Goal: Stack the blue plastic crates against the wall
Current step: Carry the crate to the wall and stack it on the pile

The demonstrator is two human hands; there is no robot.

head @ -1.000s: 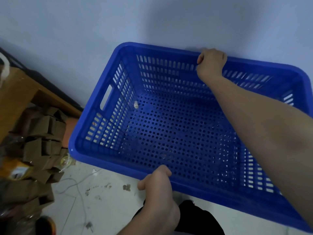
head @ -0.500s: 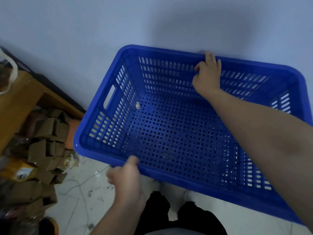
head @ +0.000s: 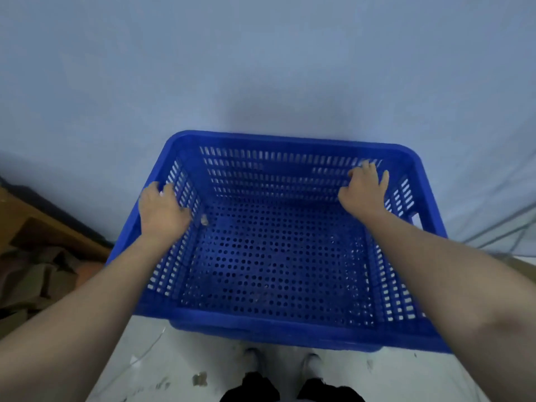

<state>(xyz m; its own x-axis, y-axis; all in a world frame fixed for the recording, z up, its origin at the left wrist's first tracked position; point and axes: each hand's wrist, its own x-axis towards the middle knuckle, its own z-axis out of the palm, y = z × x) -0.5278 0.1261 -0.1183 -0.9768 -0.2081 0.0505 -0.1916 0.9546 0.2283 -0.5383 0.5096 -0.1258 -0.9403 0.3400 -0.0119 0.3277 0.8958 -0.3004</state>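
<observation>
A blue perforated plastic crate (head: 290,139) stands with its far side against the pale blue wall (head: 261,68), its open top facing me. Under its near edge a second blue rim (head: 261,333) sticks out, as of another crate beneath. My left hand (head: 161,211) curls over the crate's left rim and grips it. My right hand (head: 364,190) lies inside, fingers spread flat on the slotted far wall near the right corner. A small pale scrap (head: 204,219) sits on the crate's floor.
A wooden bench (head: 43,224) and a heap of cardboard pieces (head: 34,280) crowd the left side. Thin cables (head: 499,236) run along the wall at the right. My shoes (head: 290,364) stand on the speckled white floor just before the crate.
The crate has swung square to the wall. My left hand moved from the near rim to the left rim. My right hand let go of the far rim and slid right along the inner wall.
</observation>
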